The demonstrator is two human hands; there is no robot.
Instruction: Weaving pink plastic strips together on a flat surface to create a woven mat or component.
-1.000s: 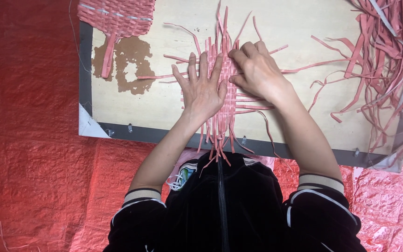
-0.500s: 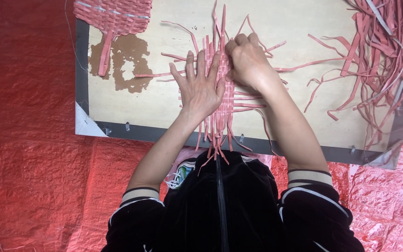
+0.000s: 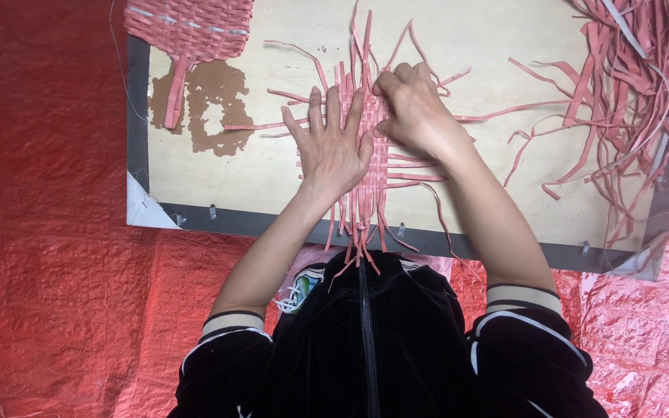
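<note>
While the left hand (image 3: 333,147) lies flat, fingers spread, on the weave (image 3: 365,155), the right hand (image 3: 412,108) pinches strips at its far end

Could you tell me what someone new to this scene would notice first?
Mid-board, the left hand lies flat, fingers spread, on a half-woven mat of pink strips, while the right hand pinches strips at its upper edge. A tangled heap of loose strips fills the board's top right corner, and a finished woven piece lies at its top left. Red sheeting surrounds it all.
</note>
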